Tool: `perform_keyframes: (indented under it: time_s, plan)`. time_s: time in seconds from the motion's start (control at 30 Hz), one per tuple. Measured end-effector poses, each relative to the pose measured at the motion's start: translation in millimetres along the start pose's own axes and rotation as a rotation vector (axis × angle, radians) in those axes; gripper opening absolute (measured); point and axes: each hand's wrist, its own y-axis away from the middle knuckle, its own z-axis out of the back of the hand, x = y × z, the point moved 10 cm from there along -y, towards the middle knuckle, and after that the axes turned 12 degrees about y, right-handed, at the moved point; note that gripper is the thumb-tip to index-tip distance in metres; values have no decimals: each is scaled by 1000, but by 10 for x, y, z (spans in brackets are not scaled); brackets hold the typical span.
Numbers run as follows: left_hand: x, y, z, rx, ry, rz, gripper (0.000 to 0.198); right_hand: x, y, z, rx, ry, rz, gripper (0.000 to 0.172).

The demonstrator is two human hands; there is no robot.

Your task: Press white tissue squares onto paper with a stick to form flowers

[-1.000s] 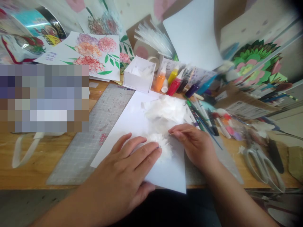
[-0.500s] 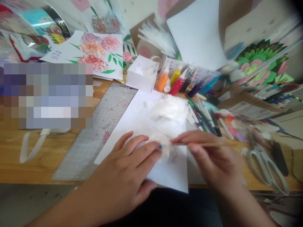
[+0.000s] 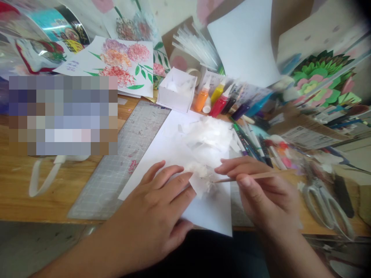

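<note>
My left hand (image 3: 165, 197) lies with fingers stretched over a white sheet of paper (image 3: 162, 150). A small white scrap (image 3: 198, 186) shows at the tips of its index and middle fingers; whether they grip it or only touch it, I cannot tell. Between the thumb and fingers of my right hand (image 3: 261, 185) is a thin wooden stick (image 3: 232, 180), its tip pointing left at a small clump of cream-white shreds (image 3: 207, 175). Behind both hands, a larger heap of white flakes (image 3: 208, 133) covers part of the sheet.
A grey cutting mat (image 3: 110, 170) lies under the paper. Behind stand a white paper box (image 3: 176, 92) and several paint bottles (image 3: 218, 106). Pens (image 3: 246, 141) and scissors (image 3: 324, 204) lie to the right, and a white strap (image 3: 36, 177) to the left.
The white scrap at my left fingertips now shows where a small blue spot showed before. My right hand has shifted slightly right, with the stick tilted more. The whole view has moved a little.
</note>
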Motion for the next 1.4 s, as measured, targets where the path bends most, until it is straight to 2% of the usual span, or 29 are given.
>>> perform_keyframes:
  time_s: [0.27, 0.5, 0.6, 0.8, 1.03, 1.13, 1.3, 1.4]
  plan:
    - [0, -22, 2, -5, -5, -2, 28, -30, -4, -145, 46, 87, -20, 15]
    - [-22, -7, -9, 9, -9, -17, 34, -317, 36, -311, 81, -11, -266, 10]
    - [-26, -7, -2, 17, -3, -17, 42, -291, -1, -354, 114, -81, -252, 11]
    - [-12, -8, 5, 32, 10, -2, 37, -102, -98, -198, 70, 88, -63, 14]
    - [13, -10, -7, 41, 31, 10, 40, -14, -117, -167, 78, 296, -15, 12]
    - [16, -1, 1, 42, 43, 14, 39, -16, -118, -81, 36, 297, -84, 10]
    - [22, -8, 13, 35, 50, 30, 41, -193, -106, 94, -71, 20, -309, 7]
    - [16, -8, 20, 27, 49, 22, 37, -223, -143, 37, -31, 160, -334, 7]
